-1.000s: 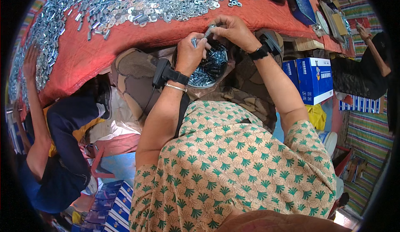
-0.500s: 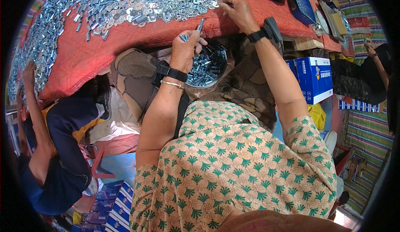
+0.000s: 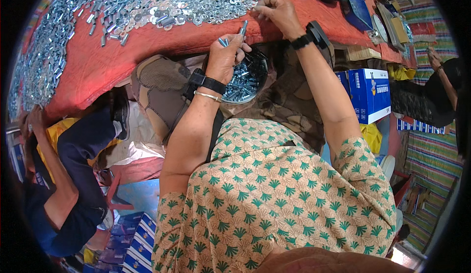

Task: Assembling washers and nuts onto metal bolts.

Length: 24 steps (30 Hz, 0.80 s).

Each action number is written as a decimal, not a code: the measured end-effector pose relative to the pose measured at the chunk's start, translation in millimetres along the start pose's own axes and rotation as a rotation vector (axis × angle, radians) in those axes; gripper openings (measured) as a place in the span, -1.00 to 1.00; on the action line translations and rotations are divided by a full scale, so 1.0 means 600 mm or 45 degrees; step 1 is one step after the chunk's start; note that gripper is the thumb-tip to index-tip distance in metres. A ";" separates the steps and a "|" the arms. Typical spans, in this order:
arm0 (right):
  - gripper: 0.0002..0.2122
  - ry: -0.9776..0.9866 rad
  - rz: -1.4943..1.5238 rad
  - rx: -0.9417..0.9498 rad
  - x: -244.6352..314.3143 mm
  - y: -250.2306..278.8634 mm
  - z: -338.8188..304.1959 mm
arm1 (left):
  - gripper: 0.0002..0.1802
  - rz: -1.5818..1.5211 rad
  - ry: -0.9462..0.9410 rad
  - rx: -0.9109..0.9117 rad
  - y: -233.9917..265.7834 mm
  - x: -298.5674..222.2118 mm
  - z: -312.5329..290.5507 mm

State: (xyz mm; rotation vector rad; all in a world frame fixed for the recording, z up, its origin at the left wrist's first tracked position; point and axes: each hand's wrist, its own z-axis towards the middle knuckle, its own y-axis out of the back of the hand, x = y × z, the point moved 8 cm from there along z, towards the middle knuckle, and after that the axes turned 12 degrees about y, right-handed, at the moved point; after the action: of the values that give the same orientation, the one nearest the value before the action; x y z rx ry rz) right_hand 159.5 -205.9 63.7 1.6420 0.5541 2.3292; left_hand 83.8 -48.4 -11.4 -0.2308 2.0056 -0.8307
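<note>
My left hand (image 3: 226, 57) is closed around a few small metal bolts, at the front edge of the red cloth. One silvery bolt (image 3: 244, 28) stands up from between thumb and fingers, and another pokes out behind the thumb. Just right of it and farther away, my right hand (image 3: 278, 15) is held over the cloth, fingertips pressed together; whatever they pinch is too small to make out. Flat ring washers (image 3: 196, 15) lie scattered left of those fingertips. Below my left hand, a round tub (image 3: 244, 100) full of similar metal pieces sits at my lap.
Heaps of metal sleeves (image 3: 105, 0) cover the far and left parts of the red cloth (image 3: 147, 37). At the right are a blue tray (image 3: 357, 14) and a blue-white carton (image 3: 373, 96). A co-worker's hands (image 3: 34, 118) are by the table's left edge; another person sits far right.
My left hand has shifted a little right with the bolts, closer to my right hand. My right hand has moved slightly left. The left co-worker's hand has drawn back toward the table edge.
</note>
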 end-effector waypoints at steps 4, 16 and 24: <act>-0.92 0.222 0.198 0.139 0.061 -0.046 -0.045 | -0.81 -0.012 0.016 0.047 -0.003 0.007 0.002; -0.84 0.613 -0.629 -0.161 0.068 -0.019 -0.022 | -0.81 -0.026 -0.004 -0.011 -0.001 0.008 -0.003; -0.87 0.582 -0.951 -0.159 0.038 -0.032 -0.007 | -0.82 -0.017 -0.023 0.026 -0.006 0.005 0.000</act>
State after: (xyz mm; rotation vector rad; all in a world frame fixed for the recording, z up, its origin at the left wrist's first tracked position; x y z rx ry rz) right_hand 147.5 -180.0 73.3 0.6505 0.8964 2.0681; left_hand 81.8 -52.6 -11.1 -0.2393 1.9796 -0.8545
